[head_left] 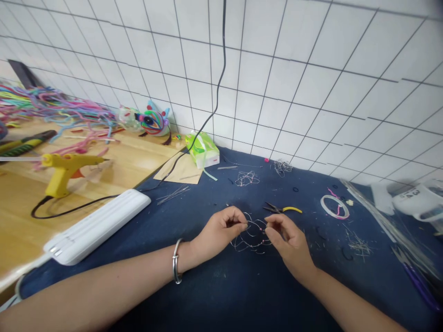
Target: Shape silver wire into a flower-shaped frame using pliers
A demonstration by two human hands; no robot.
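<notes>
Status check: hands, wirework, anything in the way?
Left hand pinching looped wire; right hand at its other side, grip unclear. Wire carries small pinkish beads. Yellow-handled pliers close by, beyond right hand, not blocking.

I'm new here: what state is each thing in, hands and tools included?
Left hand: fingertips closed on the beaded wire piece.
Right hand: fingers curled at the same piece; grip unclear.
Beaded wire piece: held, looped.
Bracelet: worn on the left wrist.
Yellow-handled pliers: lying down, jaws apart.
Yellow glue gun: lying down; on or off unclear.
Power strip: lying flat; on or off unclear.
</notes>
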